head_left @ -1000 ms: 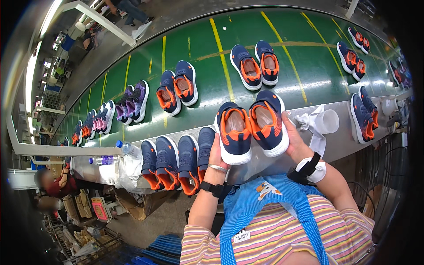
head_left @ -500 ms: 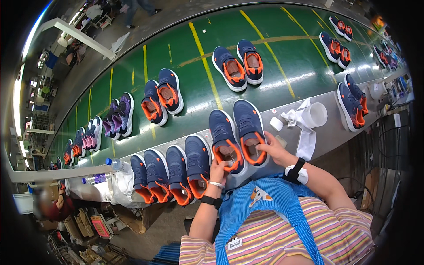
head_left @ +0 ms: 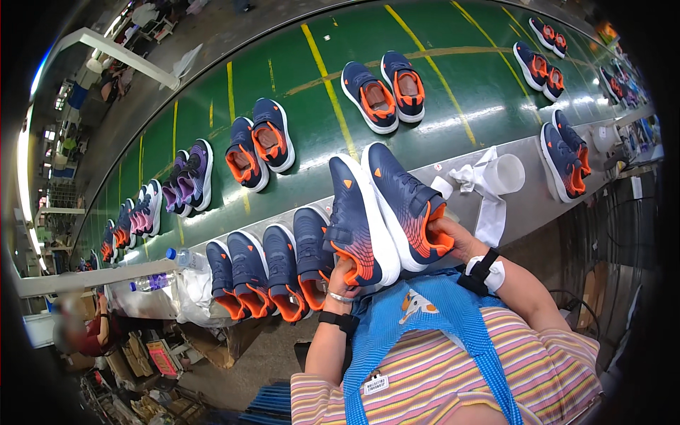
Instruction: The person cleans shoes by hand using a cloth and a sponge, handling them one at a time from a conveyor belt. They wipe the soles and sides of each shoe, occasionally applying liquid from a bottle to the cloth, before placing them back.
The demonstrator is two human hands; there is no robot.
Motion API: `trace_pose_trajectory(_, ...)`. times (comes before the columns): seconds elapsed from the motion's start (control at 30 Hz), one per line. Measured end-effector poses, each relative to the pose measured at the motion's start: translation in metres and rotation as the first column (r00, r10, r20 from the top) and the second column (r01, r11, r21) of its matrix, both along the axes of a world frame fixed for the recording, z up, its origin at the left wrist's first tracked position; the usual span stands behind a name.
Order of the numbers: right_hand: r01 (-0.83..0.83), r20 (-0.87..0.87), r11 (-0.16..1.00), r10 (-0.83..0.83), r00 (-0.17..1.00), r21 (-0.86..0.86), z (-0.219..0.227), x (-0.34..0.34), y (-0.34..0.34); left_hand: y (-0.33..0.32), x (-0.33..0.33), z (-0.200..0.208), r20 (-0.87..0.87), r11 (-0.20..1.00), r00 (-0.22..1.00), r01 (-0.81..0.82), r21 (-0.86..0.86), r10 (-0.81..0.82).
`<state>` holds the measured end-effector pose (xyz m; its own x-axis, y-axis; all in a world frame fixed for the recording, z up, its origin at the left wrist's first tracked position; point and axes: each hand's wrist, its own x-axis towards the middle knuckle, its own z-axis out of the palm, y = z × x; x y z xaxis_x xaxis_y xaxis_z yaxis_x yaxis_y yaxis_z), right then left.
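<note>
A navy and orange sneaker (head_left: 349,227) is gripped at its heel by my left hand (head_left: 342,278). Its mate, another navy sneaker (head_left: 404,198), has my right hand (head_left: 457,237) closed at its orange-lined opening. Both shoes are tilted outward, their white soles turned toward each other and nearly touching, toes pointing away from me. Some of my fingers are hidden by the shoes. Close on the left stands a row of several matching sneakers (head_left: 280,265) on the metal ledge, toes away, the nearest one right beside my left-hand shoe.
Beyond the metal ledge (head_left: 528,212) runs a green conveyor belt (head_left: 312,127) with yellow lines, bearing pairs of sneakers (head_left: 382,95). A white tape roll (head_left: 504,174) lies to the right, near another pair (head_left: 564,159). Plastic bottles (head_left: 188,259) and a white frame (head_left: 99,278) are at left.
Both held sneakers have been turned from openings facing up to tilted outward, soles facing each other. My hands have shifted with them, toward the shoes' outer heel sides.
</note>
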<state>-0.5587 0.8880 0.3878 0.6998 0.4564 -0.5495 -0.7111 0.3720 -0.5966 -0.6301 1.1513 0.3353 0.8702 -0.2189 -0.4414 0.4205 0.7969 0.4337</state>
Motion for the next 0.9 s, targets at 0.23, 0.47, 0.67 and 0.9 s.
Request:
trace_pose_trajectory(0.23,0.012,-0.076,1.0,-0.011,0.997,0.022,-0.006,-0.001,0.003,0.006,-0.007,0.0,-0.008,0.999,0.999,-0.053,0.008,0.053)
trace_pose_trajectory(0.47,-0.011,-0.092,1.0,0.011,0.996,-0.001,-0.002,-0.002,0.005,0.01,-0.013,-0.005,-0.037,0.998,0.998,-0.053,0.014,0.053)
trace_pose_trajectory(0.67,-0.055,-0.038,0.998,0.057,0.998,0.043,-0.021,-0.006,0.004,0.01,-0.018,-0.018,-0.077,0.991,0.997,0.041,0.131,-0.031)
trace_pose_trajectory(0.9,-0.027,-0.072,1.0,0.026,0.997,-0.012,-0.03,-0.01,0.007,0.005,-0.024,-0.006,-0.058,0.988,0.998,0.025,0.154,-0.016)
